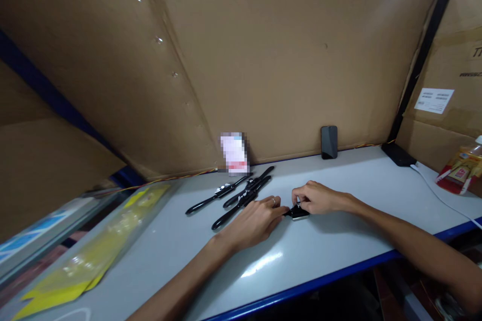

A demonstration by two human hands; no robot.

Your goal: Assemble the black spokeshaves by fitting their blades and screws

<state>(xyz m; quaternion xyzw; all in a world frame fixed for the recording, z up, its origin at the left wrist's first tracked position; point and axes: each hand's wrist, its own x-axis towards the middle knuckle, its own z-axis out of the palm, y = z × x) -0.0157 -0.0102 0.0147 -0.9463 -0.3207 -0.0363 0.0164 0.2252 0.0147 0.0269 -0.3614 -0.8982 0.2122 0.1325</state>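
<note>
Both my hands meet over a small black watch-like device [299,213] lying on the grey table [339,241]. My left hand [256,220] lies over its left end, fingers curled down, a ring on one finger. My right hand [316,197] pinches the device from above with bent fingers. Just left of my hands lie three black watches with straps stretched out [241,194], side by side.
A black phone [329,142] leans upright against the cardboard wall at the back, with a small card [234,153] to its left. Yellow plastic bags [94,251] lie at the left. A white cable [440,195], black box [398,154] and red-labelled bottle [461,170] sit at right.
</note>
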